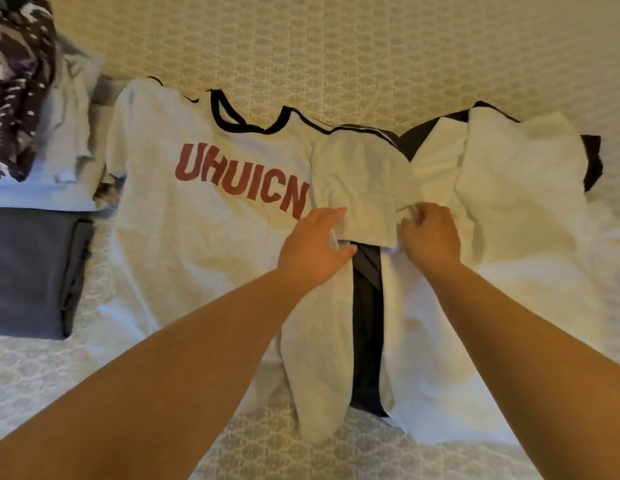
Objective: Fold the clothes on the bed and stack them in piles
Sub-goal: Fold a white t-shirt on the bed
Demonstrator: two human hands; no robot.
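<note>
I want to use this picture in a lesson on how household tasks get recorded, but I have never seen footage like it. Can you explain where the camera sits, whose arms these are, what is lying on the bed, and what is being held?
There is no machine here. One camera is worn on a person's head and looks down, so both bare arms reach in from below. On the patterned bedspread lies a white T-shirt with red letters and black trim, its right sleeve folded inward. The left hand rests on that fold with fairly straight fingers; the right hand pinches its edge. At the left sit folded clothes: a grey pile and a dark patterned garment.
</note>
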